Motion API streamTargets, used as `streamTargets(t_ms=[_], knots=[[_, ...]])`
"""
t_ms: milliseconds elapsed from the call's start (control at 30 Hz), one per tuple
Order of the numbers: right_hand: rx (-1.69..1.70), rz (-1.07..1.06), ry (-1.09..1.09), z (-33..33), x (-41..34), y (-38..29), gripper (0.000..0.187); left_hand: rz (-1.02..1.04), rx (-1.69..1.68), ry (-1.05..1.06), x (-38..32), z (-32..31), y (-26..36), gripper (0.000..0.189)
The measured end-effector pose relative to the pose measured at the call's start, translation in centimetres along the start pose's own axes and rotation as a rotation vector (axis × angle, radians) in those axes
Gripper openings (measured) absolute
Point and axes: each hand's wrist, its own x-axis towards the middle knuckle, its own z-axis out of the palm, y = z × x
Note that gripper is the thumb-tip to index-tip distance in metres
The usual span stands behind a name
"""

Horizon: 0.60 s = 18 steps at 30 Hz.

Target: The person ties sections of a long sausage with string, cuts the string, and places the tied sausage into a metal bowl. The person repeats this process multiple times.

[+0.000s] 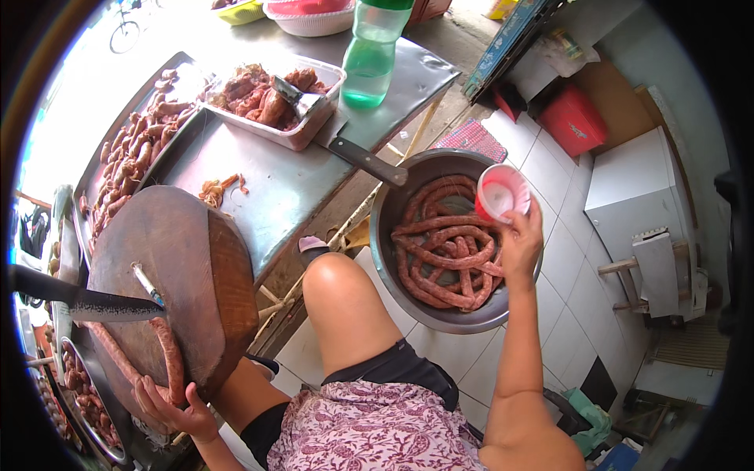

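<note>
My right hand (521, 247) grips a small red plastic cup (503, 191) with a pale inside, tilted above the rim of a large dark basin (524, 300). Inside the basin lies a long coil of raw sausage (447, 247). At lower left, my left hand (177, 406) cradles a bent length of sausage (171, 362) between thumb and fingers, at the near side of a thick round wooden chopping block (177, 229). A kitchen knife (112, 305) with a black handle reaches over the block. Close to its tip is a thin white-and-blue pen-like tool (147, 282).
On the metal table (283, 194) are a tray of sausage links (132, 153), a white plastic tub of meat (253, 97), a cleaver (368, 162) whose handle overhangs the edge, and a green bottle (371, 65). Another sausage tray (88, 400) sits at lower left.
</note>
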Motion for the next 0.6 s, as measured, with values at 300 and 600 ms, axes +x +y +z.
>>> streamTargets(t_ms=[300, 600], knots=[[0.307, -0.384, -0.097, -3.9, -6.8, -13.8, 0.023, -0.083, -0.987, -0.433, 4.1, -0.3, 15.9, 0.053], [0.566, -0.149, -0.088, -5.4, -7.0, -15.8, 0.023, -0.566, -2.534, -1.449, 2.1, 1.2, 23.3, 0.071]])
